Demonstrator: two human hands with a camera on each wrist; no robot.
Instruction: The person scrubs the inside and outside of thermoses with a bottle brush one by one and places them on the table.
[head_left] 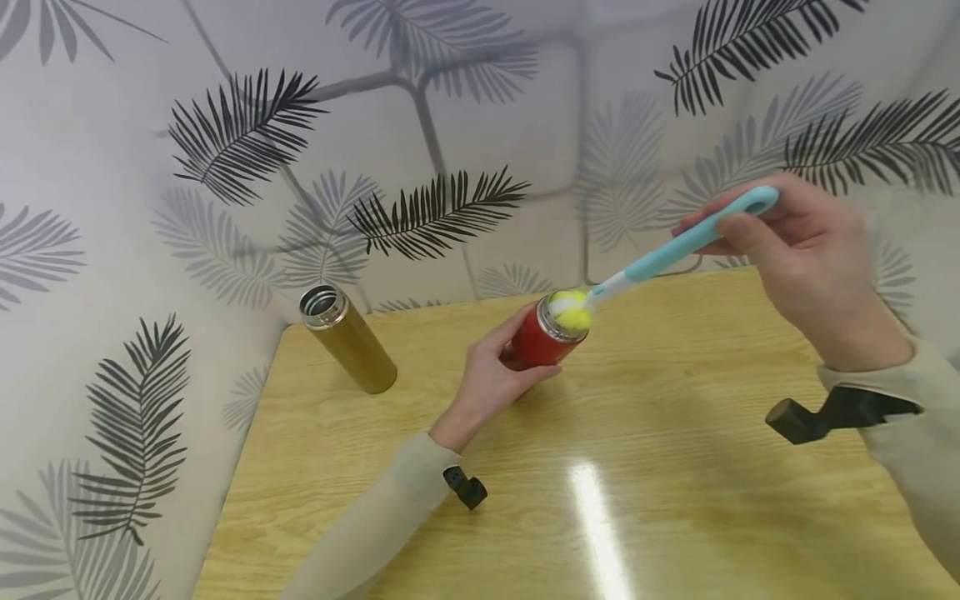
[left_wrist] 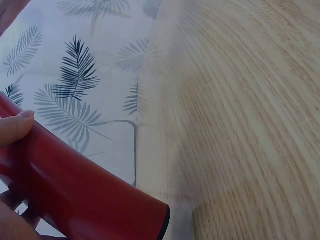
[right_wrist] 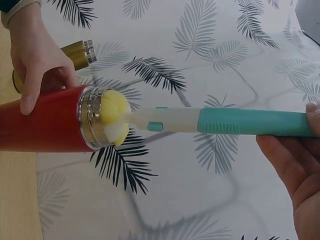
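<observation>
A red thermos flask [head_left: 534, 340] without a lid is gripped round its body by my left hand [head_left: 491, 375], thumb on the near side. Its steel mouth tilts toward the right. My right hand [head_left: 806, 258] pinches the turquoise handle of a bottle brush [head_left: 675, 250] near its end. The yellow and white sponge head [right_wrist: 114, 117] sits in the mouth of the flask, partly inside, with the rest bulging out over the steel rim. In the left wrist view the flask's dark-edged base [left_wrist: 162, 222] points down over the table.
A gold thermos flask [head_left: 351, 346], also lidless, stands upright on the wooden table [head_left: 675, 500], left of my left hand. Behind the table rises a wall [head_left: 510, 125] with a leaf pattern. Dark cameras are strapped to both wrists.
</observation>
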